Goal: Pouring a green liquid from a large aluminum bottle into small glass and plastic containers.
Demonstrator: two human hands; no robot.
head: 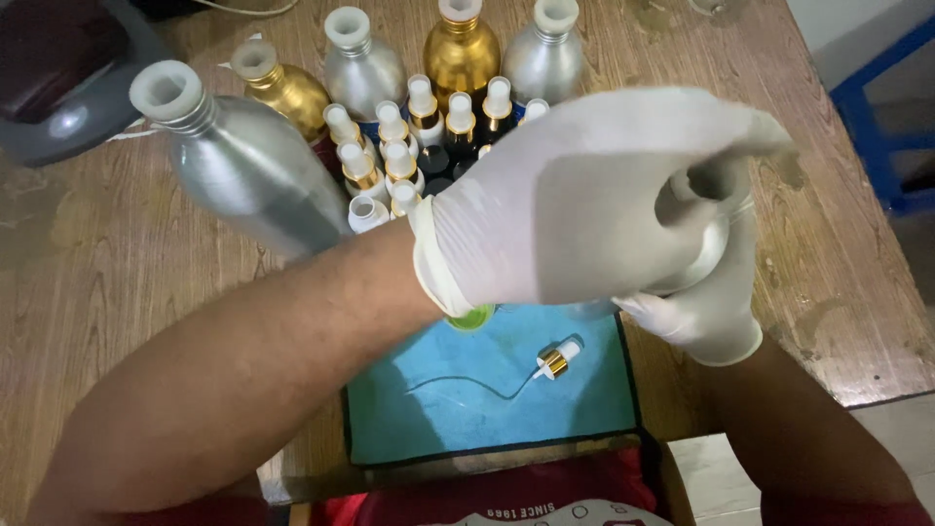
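Silver metal bottle is steadied from below by right gloved hand, w/ left gloved hand clenched over its top for purchase.

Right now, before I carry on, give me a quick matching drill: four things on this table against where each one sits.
Things:
1. spray pump
2. big silver bottle
3. small spray bottles
4. grey tray

Places:
A. far left corner of the table
B. loose on the blue mat
C. clustered in front of the back row of bottles
D. left of the cluster, nearest the left forearm

Pairs: 1-B, 2-D, 3-C, 4-A
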